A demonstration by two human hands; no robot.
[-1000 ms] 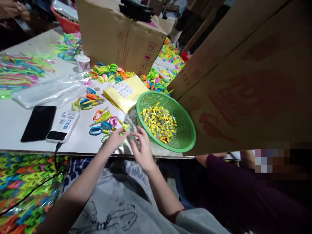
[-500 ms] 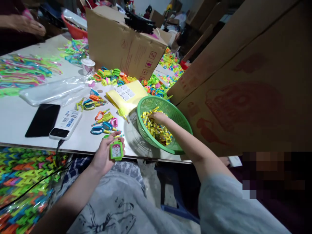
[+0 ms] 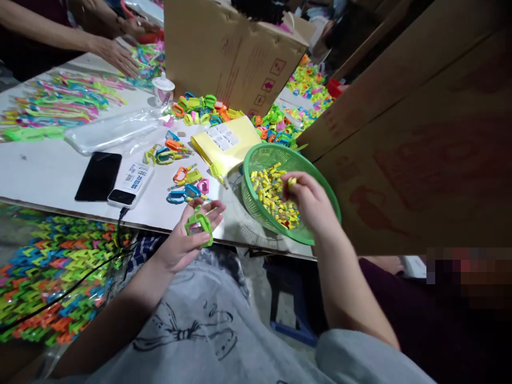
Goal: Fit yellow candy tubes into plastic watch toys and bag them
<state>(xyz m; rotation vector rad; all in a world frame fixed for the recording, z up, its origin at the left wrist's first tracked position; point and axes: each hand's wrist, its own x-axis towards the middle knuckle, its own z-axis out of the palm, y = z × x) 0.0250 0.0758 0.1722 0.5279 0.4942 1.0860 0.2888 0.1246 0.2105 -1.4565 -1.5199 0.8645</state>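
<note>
Near the table's front edge, my left hand (image 3: 182,245) holds a bright green plastic frame (image 3: 203,220), shaped like a toy watch case, between thumb and fingers. Its other fingers are stretched out. My right hand (image 3: 316,208) is over the right side of a green mesh basket (image 3: 248,200), pinching a small yellow piece (image 3: 292,182). Many small yellow pieces (image 3: 269,186) like it fill the basket's bottom. Beyond my left hand lie blue frames (image 3: 178,196), a pink one (image 3: 204,185) and an orange one (image 3: 180,174), some with yellow sticks attached.
A black phone (image 3: 98,177) and a white device (image 3: 131,184) with a cable lie left. Cardboard boxes (image 3: 224,58) stand behind and at right. A yellow envelope (image 3: 236,140) and lidded cup (image 3: 163,90) are on the table. Another person's hands (image 3: 116,56) are at far left.
My right hand has lifted out of the yellow pieces with one pinched in its fingers. My left hand has turned the green frame. The other person's hands have reached further over the table.
</note>
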